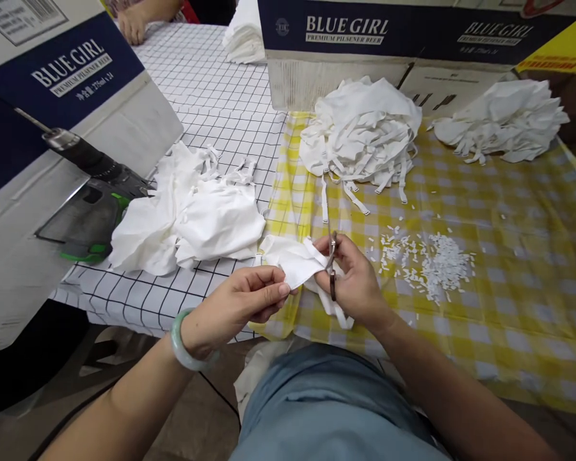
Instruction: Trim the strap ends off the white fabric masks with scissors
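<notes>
My left hand [249,293], a pale green bangle at its wrist, pinches the edge of a white fabric piece [300,262] with narrow straps. Close on its right, my right hand [352,275] is closed around a pair of scissors [333,256], whose blades point away from me. The fabric's right end runs to the right fingers, and a strap loop hangs below them; whether those fingers also grip the cloth I cannot tell. Left of the hands lies a loose heap of similar white pieces [216,218]. Small white snippets [444,262] are scattered to the right.
A large white pile with dangling straps [365,128] stands ahead, another white pile [502,121] at the far right. Beer cartons stand left [125,115] and behind [336,57]. A power drill [96,186] lies at left. Another person's hand [132,24] rests at the far edge.
</notes>
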Demonstrator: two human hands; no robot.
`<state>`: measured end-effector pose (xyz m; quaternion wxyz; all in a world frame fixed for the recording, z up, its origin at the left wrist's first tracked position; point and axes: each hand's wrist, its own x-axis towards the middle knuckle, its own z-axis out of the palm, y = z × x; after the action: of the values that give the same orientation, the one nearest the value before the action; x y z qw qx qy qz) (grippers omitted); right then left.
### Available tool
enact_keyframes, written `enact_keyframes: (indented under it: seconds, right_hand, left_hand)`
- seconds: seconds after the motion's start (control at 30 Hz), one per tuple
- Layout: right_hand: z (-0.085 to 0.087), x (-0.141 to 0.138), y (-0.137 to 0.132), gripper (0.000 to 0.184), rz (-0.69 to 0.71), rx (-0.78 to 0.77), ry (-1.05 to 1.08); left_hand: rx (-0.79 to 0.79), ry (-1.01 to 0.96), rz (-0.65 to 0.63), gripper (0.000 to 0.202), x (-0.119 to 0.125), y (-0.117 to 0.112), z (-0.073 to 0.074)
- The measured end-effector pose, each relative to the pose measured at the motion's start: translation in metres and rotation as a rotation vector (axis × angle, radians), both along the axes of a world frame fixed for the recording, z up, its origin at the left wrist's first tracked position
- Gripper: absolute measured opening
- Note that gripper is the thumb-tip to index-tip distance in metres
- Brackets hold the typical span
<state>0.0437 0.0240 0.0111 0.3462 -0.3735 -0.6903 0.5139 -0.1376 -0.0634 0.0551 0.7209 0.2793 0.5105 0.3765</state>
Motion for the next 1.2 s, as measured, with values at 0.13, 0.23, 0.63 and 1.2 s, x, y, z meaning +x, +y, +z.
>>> enact_keyframes:
  seconds: [0.13, 0.23, 0.63, 1.2]
  right_hand:
    - [0.01, 0.006, 0.0, 0.017, 0.152, 0.074, 0.019]
    - [0.005, 0.005, -0.009, 0.015, 0.139, -0.26, 0.157]
    - [0.016, 0.043, 0.005, 0.02, 0.127, -0.148, -0.089]
    - [0.011, 0.058, -0.002, 0.031, 0.074, 0.042, -0.233]
  left_hand:
    - [0.072, 0.021, -0.031, 0.031, 0.012, 0.004, -0.001]
    - [0.377, 0.292, 0.022, 0.023, 0.026, 0.011, 0.002]
    - [0.481, 0.062, 0.436, 0.025, 0.075, 0.036, -0.036]
    - [0.512, 0.209, 0.462, 0.022, 0.086, 0.035, -0.033]
